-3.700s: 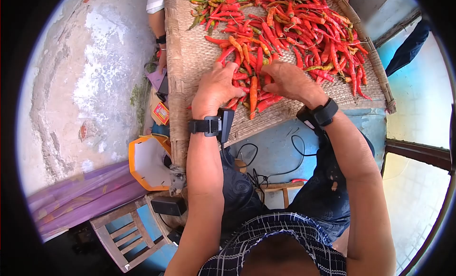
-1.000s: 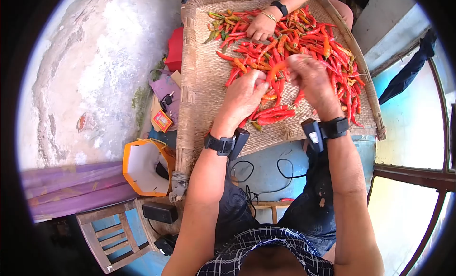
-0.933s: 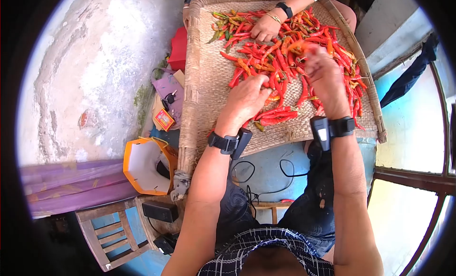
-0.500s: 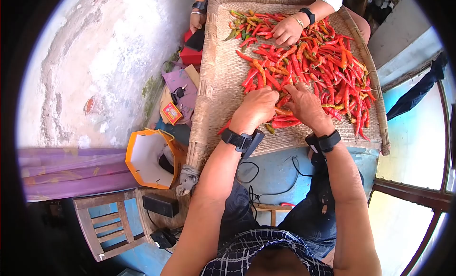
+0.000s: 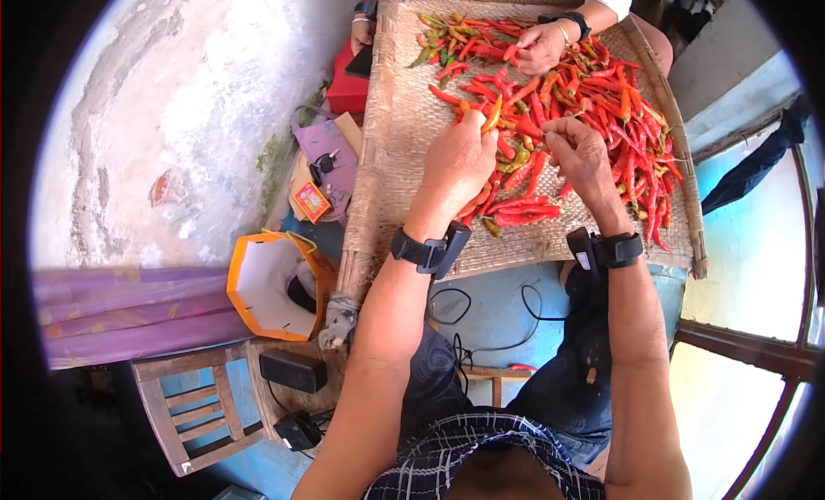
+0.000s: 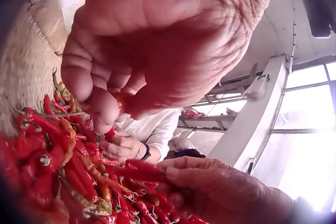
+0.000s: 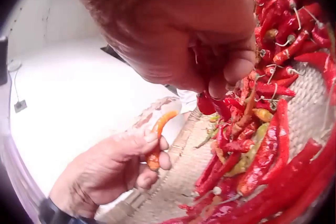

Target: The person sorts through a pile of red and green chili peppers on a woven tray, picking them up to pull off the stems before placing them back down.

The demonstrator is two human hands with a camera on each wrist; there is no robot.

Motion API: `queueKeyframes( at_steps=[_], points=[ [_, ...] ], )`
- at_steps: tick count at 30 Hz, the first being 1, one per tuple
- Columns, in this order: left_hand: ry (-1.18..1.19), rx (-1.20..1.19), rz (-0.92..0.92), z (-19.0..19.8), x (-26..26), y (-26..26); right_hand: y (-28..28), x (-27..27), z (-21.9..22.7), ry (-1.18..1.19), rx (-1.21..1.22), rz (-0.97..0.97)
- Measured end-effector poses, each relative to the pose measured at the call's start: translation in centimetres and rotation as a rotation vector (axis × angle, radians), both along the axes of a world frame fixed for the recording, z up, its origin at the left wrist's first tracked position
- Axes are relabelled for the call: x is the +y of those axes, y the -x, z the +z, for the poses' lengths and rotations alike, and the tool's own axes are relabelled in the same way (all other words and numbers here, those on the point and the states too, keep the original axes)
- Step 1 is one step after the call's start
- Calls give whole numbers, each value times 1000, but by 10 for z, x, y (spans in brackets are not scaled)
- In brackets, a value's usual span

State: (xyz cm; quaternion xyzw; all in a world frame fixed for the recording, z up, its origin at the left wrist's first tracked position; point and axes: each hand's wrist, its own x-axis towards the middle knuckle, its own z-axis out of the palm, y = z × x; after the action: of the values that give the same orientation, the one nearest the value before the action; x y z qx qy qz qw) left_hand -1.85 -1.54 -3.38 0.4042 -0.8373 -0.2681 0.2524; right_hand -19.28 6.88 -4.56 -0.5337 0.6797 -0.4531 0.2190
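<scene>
Two bare hands reach over one woven tray (image 5: 404, 139) in the head view. The left hand (image 5: 461, 160) has thumb and fingers closed around one orange chili (image 5: 492, 115), its end poking up past the grip; the right hand (image 5: 584, 156) pinches one red chili (image 5: 528, 128), which points leftward from the fingertips over the pile (image 5: 601, 96). Chilies in the pile overlap too much to count. Across the tray, two more hands belong to another person: one far hand (image 5: 540, 49) among the chilies, and a second hand (image 5: 362, 31) at a dark flat object (image 5: 360, 63), partly cut off by the tray's edge.

In the left wrist view, the left palm fills the top and hides nearly all of the orange chili; below it, the red chili juts from between the right thumb and fingers, blurred.

In the right wrist view, the orange chili stands steeply in the left hand, thumb across it. The right fingers are curled and shadowed, what they hold is hard to make out, and the pile runs off the frame's edge
</scene>
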Motion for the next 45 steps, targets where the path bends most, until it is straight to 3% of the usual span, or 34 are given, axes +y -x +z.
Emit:
queueKeyframes(
  at_steps=[2,5,7,14,16,20,24,26,29,33,34,36,38,41,45],
  points=[
    [-124,110,-26,-1,2,2,-1,5,11,0,-470,-7],
    [-451,383,-70,4,6,3,5,10,8,-1,-578,-9],
    [-501,476,-100,-4,2,4,9,13,5,14,-676,-9],
    [-558,491,-138,4,11,7,17,22,2,-17,-619,34],
    [-437,320,-195,4,13,9,12,27,9,-58,-550,84],
    [-319,273,-338,-10,15,14,3,31,15,-95,-426,162],
    [-293,160,-255,0,16,9,4,33,23,-101,-411,146],
    [-238,181,-232,1,15,8,12,29,18,-69,-485,52],
    [-362,319,-132,3,16,9,27,27,21,172,-556,-56],
    [-339,277,-122,-1,19,13,54,25,19,443,-777,-284],
    [-338,277,-124,-4,18,13,57,26,15,445,-777,-284],
    [-327,250,-110,-2,19,13,52,29,22,398,-619,-505],
    [-361,270,-114,2,21,12,42,31,25,311,-542,-503],
    [-349,275,-129,3,21,12,31,28,20,133,-403,-227],
    [-413,301,-133,4,22,13,5,29,24,-20,-456,-16]
  ],
)
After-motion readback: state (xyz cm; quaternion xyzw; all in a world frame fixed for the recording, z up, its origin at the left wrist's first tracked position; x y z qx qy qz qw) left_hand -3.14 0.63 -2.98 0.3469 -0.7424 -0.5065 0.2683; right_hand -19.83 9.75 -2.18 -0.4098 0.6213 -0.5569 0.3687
